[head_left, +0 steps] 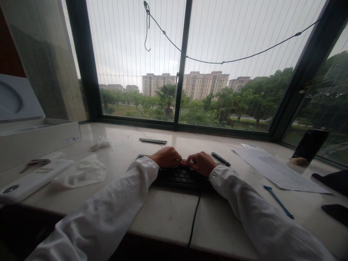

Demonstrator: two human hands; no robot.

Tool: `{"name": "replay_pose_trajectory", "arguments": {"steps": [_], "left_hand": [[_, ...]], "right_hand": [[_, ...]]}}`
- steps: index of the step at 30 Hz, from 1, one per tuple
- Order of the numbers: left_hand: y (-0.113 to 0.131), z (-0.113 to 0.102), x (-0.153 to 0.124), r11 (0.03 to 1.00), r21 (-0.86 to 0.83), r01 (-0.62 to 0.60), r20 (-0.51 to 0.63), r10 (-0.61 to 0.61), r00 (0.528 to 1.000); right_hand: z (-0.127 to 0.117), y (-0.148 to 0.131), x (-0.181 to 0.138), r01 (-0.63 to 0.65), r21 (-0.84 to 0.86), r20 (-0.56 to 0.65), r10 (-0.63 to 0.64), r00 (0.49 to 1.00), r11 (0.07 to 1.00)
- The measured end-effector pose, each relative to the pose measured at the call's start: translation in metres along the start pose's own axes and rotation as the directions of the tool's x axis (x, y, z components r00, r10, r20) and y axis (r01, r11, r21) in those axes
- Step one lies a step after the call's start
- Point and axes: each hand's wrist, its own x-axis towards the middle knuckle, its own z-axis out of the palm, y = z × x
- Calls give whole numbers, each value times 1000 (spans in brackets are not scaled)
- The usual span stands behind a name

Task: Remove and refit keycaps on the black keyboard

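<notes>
A black keyboard [182, 178] lies on the white ledge, its upper part hidden by my hands. Over its far keys my left hand [166, 157] and my right hand [201, 163] meet fingertip to fingertip. The fingers of both are closed in a pinch. Something small and reddish shows where they come together; it is too small to name and could be a fingertip. A black cable [194, 219] runs from the keyboard over the near edge of the ledge.
Pens [152, 141] lie beyond the keyboard, and a dark stick-like item [220, 158] is right of it. Further right are paper sheets [280, 170], a blue tool [278, 202] and a dark phone-like slab [311, 145]. Leftward are plastic bags [84, 171], keys [35, 164] and a white box [40, 136].
</notes>
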Motion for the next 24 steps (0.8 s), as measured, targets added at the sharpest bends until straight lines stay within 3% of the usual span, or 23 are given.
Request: {"name": "replay_pose_trajectory", "arguments": {"steps": [5, 14, 24], "left_hand": [[0, 1, 0, 1000, -19, 9, -11, -9, 1000], [4, -1, 1, 997, 64, -31, -32, 33, 999], [5, -1, -1, 1000, -8, -25, -49, 25, 998]], "right_hand": [[0, 0, 0, -27, 74, 19, 26, 999, 997], [-1, -1, -1, -13, 40, 21, 12, 1000, 999], [-5, -4, -2, -22, 0, 35, 22, 999, 1000]]}}
